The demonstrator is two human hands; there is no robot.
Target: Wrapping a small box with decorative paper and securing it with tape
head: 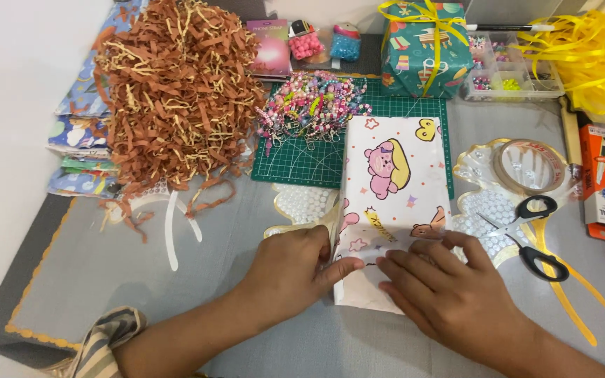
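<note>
Head view: at lower centre of the frame, the left hand [294,264] and right hand [449,290] press flat, fingers spread, no grip closed, on a cartoon-printed wrapped parcel [395,182] lying on the desk [204,294]; scissors [535,238] lie just right.

My grey table [176,294] carries a green cutting mat [302,164] at twelve o'clock, brown shredded paper [176,84] at ten, scissors [533,238] at three.
</note>
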